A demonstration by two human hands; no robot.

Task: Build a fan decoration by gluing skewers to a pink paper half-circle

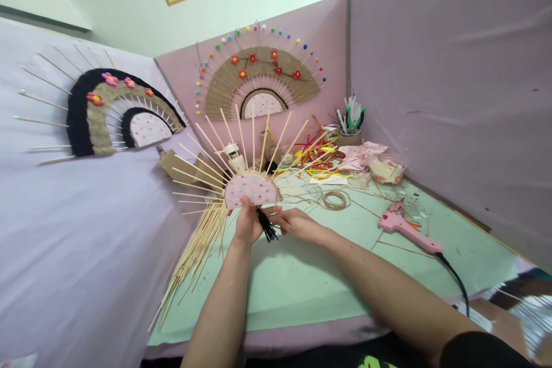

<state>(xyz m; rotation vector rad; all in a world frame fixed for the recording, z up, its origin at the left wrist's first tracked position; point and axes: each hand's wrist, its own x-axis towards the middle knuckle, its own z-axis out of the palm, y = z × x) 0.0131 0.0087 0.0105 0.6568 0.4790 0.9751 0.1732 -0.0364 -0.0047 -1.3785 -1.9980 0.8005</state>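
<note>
My left hand (249,223) grips the lower edge of a fan frame, its thumb on the half-round panel (252,190) of pale pink cloth with red dots. Thin wooden sticks (241,141) spread out from the panel's curved edge like rays. Below the panel hangs a black tassel (268,227), between my two hands. My right hand (297,224) is close beside the tassel with its fingers pinched together under the panel's right end. What those fingers hold, perhaps a thin strand, is too small to make out.
A pink glue gun (409,230) lies at the right, its cord running off the front. A coil of cord (335,200), coloured wires (319,155) and a pot of tools (351,132) are behind. Loose sticks (194,250) lie left. Finished fans (259,77) hang on the partitions.
</note>
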